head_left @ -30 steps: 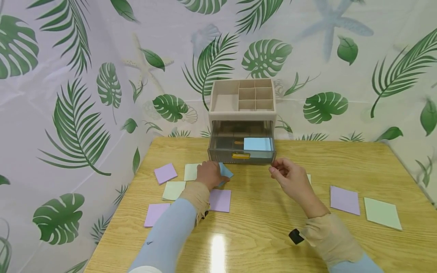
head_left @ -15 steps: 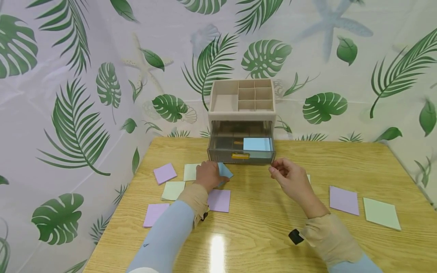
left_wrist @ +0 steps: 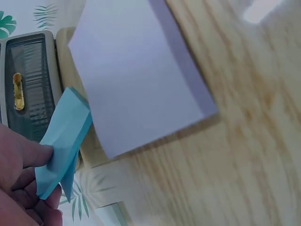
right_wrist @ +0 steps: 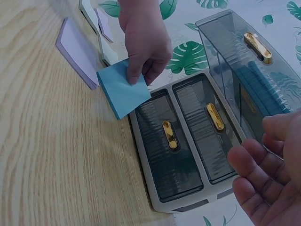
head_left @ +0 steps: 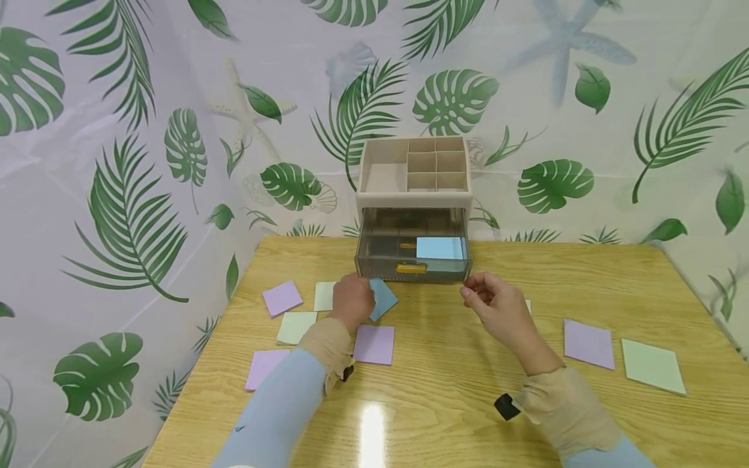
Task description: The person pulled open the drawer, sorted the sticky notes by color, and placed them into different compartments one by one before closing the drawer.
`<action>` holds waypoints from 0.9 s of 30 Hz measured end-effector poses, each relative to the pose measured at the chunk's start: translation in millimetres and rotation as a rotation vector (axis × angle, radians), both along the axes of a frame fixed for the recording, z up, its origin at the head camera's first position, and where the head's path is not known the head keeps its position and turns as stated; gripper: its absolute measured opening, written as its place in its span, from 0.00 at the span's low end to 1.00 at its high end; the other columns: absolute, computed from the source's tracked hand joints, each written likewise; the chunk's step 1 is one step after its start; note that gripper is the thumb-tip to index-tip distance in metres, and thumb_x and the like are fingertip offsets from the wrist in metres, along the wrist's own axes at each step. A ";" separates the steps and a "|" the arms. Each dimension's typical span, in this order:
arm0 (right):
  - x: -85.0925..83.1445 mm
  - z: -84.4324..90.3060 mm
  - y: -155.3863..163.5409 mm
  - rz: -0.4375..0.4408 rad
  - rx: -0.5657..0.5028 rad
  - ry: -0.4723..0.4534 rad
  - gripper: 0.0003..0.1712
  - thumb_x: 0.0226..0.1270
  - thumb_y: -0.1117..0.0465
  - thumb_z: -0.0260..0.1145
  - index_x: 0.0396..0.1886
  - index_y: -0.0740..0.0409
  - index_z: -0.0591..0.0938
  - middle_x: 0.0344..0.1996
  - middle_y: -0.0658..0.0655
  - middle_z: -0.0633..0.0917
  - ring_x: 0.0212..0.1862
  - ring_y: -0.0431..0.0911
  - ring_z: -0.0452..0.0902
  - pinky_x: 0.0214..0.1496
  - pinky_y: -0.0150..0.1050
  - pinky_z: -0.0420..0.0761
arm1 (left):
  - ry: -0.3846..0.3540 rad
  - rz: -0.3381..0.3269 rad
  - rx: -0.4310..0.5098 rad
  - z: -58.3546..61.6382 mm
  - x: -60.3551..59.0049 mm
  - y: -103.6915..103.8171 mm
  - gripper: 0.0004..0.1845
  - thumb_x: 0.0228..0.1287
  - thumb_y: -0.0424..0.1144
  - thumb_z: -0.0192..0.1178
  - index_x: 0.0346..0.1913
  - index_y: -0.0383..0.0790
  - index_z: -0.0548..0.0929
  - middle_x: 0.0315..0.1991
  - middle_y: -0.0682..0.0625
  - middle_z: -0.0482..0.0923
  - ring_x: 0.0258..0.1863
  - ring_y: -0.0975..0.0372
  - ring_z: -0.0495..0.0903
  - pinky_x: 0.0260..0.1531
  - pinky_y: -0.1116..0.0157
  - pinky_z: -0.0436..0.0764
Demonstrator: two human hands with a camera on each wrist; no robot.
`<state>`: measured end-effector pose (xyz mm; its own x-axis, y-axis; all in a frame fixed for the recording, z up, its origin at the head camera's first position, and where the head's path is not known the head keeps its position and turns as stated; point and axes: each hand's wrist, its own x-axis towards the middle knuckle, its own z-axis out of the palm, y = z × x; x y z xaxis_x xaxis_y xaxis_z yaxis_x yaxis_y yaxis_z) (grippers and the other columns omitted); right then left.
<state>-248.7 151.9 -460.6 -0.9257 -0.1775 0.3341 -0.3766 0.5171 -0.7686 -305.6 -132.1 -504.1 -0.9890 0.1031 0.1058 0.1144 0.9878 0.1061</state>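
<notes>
Where left fingers [left_wrist: 41, 154] pinch, blue notes [left_wrist: 63, 134] slant; one drawer [head_left: 374, 268] gapes.

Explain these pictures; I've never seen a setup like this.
No machine here: just a person working bare-handed. The wide view comes from a head-worn camera; the other two come from cameras on each wrist. The wooden table holds square purple paper pads, square pale-green paper pads and a beige plastic organizer, its see-through grey drawer open with light-blue paper inside. The left hand pinches a square blue paper pad. The right hand is at the drawer's corner; I can't tell whether it touches.
</notes>
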 end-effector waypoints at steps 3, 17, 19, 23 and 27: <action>0.1 -0.3 -0.3 -0.002 0.004 -0.002 0.12 0.71 0.53 0.61 0.42 0.57 0.79 0.28 0.52 0.83 0.31 0.52 0.81 0.27 0.33 0.76 | -0.018 0.009 0.058 3.8 2.3 -2.8 0.17 0.67 0.38 0.54 0.20 0.37 0.80 0.26 0.46 0.77 0.29 0.54 0.79 0.29 0.56 0.79; -1.1 1.0 -2.1 -0.017 0.016 -0.006 0.12 0.70 0.52 0.61 0.41 0.56 0.80 0.28 0.51 0.83 0.30 0.47 0.79 0.26 0.33 0.75 | -0.027 0.123 0.429 6.8 3.4 -15.5 0.11 0.68 0.36 0.56 0.46 0.37 0.84 0.37 0.46 0.84 0.36 0.55 0.83 0.34 0.58 0.80; -1.4 1.7 -1.9 -0.021 0.021 -0.008 0.12 0.71 0.51 0.61 0.41 0.56 0.80 0.27 0.50 0.83 0.29 0.45 0.78 0.25 0.33 0.74 | -0.015 0.120 0.448 8.0 5.1 -17.8 0.11 0.68 0.36 0.56 0.47 0.36 0.84 0.38 0.45 0.84 0.37 0.54 0.83 0.36 0.57 0.80; -1.8 2.9 -2.4 -0.025 0.025 -0.010 0.12 0.71 0.51 0.61 0.41 0.55 0.80 0.28 0.50 0.83 0.29 0.44 0.77 0.25 0.33 0.74 | 0.022 0.121 0.494 8.9 7.5 -23.1 0.11 0.67 0.36 0.56 0.46 0.37 0.85 0.39 0.45 0.84 0.37 0.54 0.83 0.35 0.58 0.80; -1.7 3.6 -3.7 -0.029 0.019 -0.015 0.12 0.71 0.51 0.61 0.41 0.55 0.80 0.28 0.52 0.83 0.29 0.44 0.78 0.26 0.33 0.74 | 0.044 0.139 0.534 10.9 9.9 -28.4 0.10 0.66 0.35 0.57 0.45 0.37 0.85 0.37 0.47 0.85 0.35 0.57 0.83 0.34 0.59 0.80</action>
<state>-250.4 148.2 -457.0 -0.9352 -0.1570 0.3174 -0.3502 0.5423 -0.7637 -295.7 -160.5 -493.1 -0.9830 -0.1074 0.1492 0.0023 0.8042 0.5944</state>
